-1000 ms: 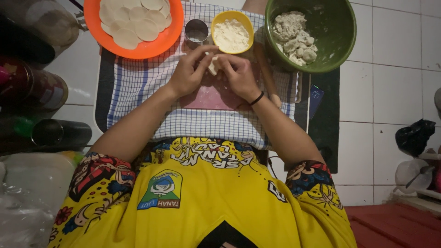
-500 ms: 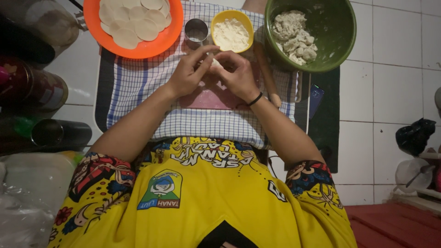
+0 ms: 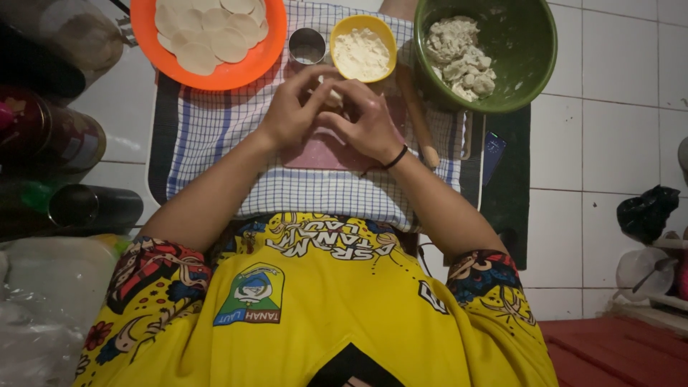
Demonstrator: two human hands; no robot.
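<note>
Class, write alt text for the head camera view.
Left hand and right hand pinch a small dough piece over a checked cloth, near an orange plate of wrappers, a yellow bowl and a green bowl.

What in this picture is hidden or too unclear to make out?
Head view only:
- Dough piece: mostly covered by the left hand and right hand; its shape cannot be told.
- Pink board: top part hidden under both hands.
- Orange plate and green bowl: cut off by the top edge.
- Rolling pin: far end hidden by the bowl.
- Dark items at left: too dim to identify.
</note>
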